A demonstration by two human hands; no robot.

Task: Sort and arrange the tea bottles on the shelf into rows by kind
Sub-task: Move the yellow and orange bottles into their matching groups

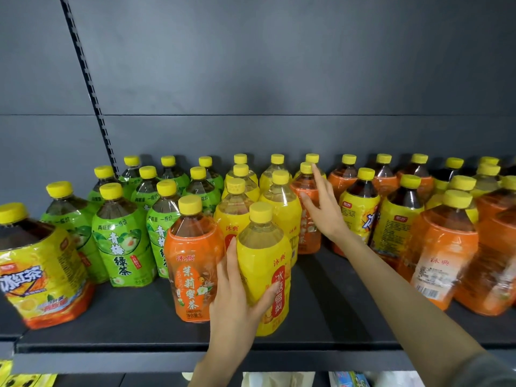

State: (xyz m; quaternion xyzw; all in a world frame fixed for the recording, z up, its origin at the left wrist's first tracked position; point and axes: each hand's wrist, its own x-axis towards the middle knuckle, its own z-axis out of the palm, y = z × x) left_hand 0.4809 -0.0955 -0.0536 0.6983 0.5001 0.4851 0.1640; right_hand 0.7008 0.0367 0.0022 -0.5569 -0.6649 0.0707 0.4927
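Note:
On the dark shelf (134, 322) stand tea bottles with yellow caps. My left hand (234, 308) grips a yellow-label bottle (265, 247) at the front middle, thumb on its right side and fingers on its left. Beside it on the left stands an orange-label bottle (192, 261). My right hand (326, 210) reaches further back with straight fingers and touches the right side of another orange-label bottle (305, 188), the index finger up by its cap. Behind my left hand stands a group of yellow-label bottles (282, 208).
Green-label bottles (122, 241) fill the left in rows. One yellow and red iced-tea bottle (36, 269) stands at the far left front. Iced-tea bottles (360, 213) and orange-label bottles (444, 247) are mixed on the right. A dark back panel (279, 79) rises behind the shelf.

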